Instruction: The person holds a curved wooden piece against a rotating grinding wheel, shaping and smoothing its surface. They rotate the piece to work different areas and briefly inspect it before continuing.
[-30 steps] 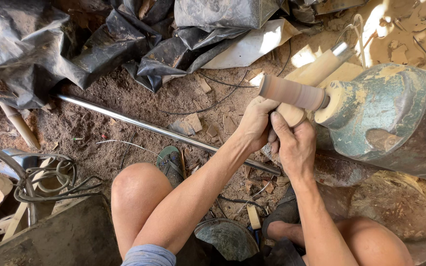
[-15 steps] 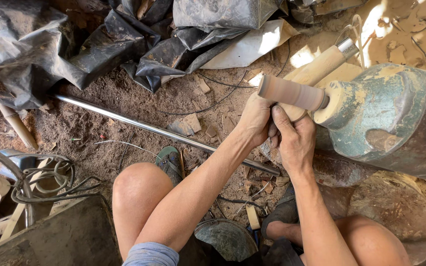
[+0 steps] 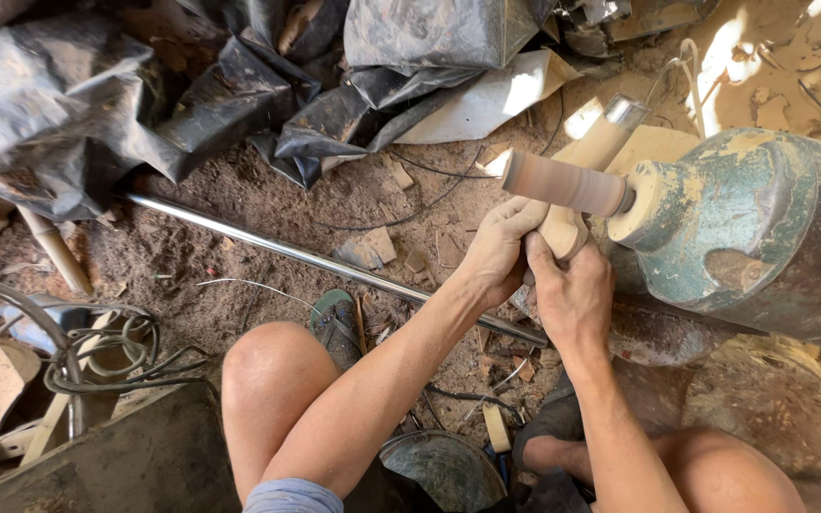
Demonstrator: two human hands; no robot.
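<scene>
Dusty dirt floor (image 3: pixel 268 204). Just below the green motor's sanding drum (image 3: pixel 567 184), the left hand (image 3: pixel 501 249) and right hand (image 3: pixel 572 290) both clamp a small wooden piece (image 3: pixel 563 230); likely light, stiff, best pinched at its edges.

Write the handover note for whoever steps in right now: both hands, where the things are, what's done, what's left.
Left hand: gripping the pale wood piece from the left.
Right hand: gripping the same piece from below.
The piece sits just under the sanding drum, which sticks out of the green motor; whether they touch cannot be told.
A steel rod lies across the dirt floor in front of the knees.
Done: piece brought up to the drum.
Left: how much shaping remains cannot be told.
</scene>
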